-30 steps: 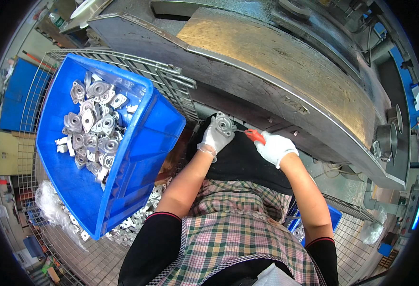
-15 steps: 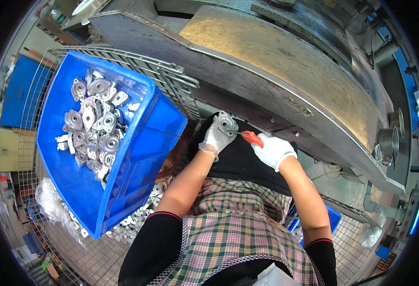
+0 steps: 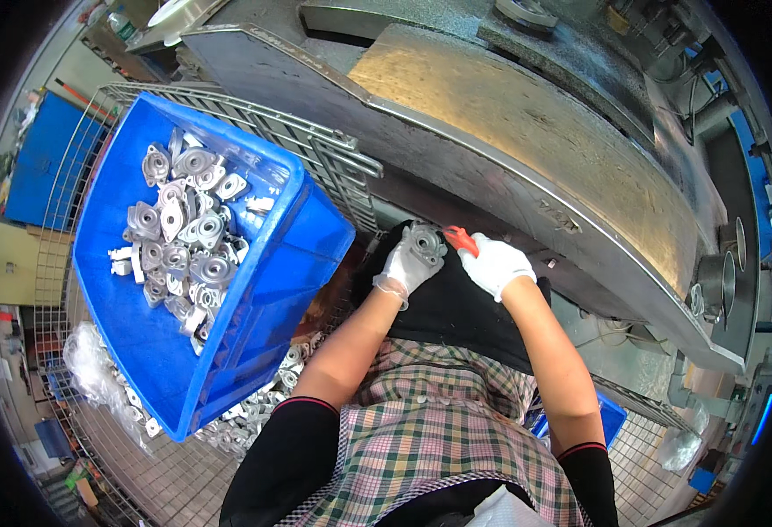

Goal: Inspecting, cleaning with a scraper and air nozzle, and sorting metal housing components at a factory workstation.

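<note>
My left hand (image 3: 410, 266), in a white glove, is closed around a grey cast metal part (image 3: 424, 243) with a round hollow centre and ear-like flanges. In my right hand (image 3: 497, 265), also gloved in white, is a tool with a red handle (image 3: 461, 241). Its thin working end points left at the part's upper right edge; I cannot tell whether it touches, nor exactly which kind of tool it is. Both hands are above my black-covered lap (image 3: 456, 306). To the left, a tilted blue bin (image 3: 258, 290) contains many similar metal parts (image 3: 175, 216).
The blue bin rests in a wire cage (image 3: 351, 151). More metal parts (image 3: 243, 420) lie below it, next to crumpled clear plastic (image 3: 91, 360). A metal machine table (image 3: 526, 123) with a raised edge spans the front. Another blue bin (image 3: 612, 420) stands beside my right arm.
The part in my left hand has turned and sits slightly lower. The red-handled tool now stands more upright, its end near the part's upper edge. The whole view has shifted a little.
</note>
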{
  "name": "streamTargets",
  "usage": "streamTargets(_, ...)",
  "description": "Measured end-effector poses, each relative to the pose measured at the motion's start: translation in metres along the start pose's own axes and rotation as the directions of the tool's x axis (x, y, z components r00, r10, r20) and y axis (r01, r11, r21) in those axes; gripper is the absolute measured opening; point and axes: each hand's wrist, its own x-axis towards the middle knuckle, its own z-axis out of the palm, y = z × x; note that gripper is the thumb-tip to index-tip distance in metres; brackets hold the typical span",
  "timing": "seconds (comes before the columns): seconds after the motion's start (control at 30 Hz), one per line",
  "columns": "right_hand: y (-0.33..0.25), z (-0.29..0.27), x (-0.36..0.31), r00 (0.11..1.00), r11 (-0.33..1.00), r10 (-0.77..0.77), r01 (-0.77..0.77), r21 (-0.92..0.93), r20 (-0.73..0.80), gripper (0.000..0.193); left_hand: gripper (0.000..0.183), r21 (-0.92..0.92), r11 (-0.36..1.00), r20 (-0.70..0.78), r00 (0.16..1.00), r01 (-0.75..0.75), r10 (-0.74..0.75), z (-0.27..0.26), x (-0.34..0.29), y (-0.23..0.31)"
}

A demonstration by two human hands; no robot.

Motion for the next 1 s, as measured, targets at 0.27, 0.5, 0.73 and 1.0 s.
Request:
streamTargets(0.27,0.0,0.006,0.006,1.0,1.0,-0.022,0.022,-0.022,-0.008,0.047,0.054,0.285,-0.958,0.248,0.968,-0.03,0.043,-0.003,0.002,0.0)
streamTargets(0.5,-0.002,0.007,0.008,1.0,1.0,-0.013,0.013,-0.027,-0.006,0.047,0.055,0.232,-0.972,0.329,0.943,-0.039,0.04,-0.041,-0.007,-0.009)
streamTargets(0.73,-0.003,0.003,0.005,1.0,1.0,-0.004,0.004,-0.003,0.007,0.046,0.057,0.775,-0.589,-0.204,0.973,0.229,0.11,0.016,0.005,0.004)
streamTargets(1.0,0.008,0.003,0.007,0.999,0.999,0.052,-0.053,0.011,0.012,0.046,0.056,0.022,-0.998,-0.223,0.973,-0.06,-0.063,0.051,0.014,0.011)
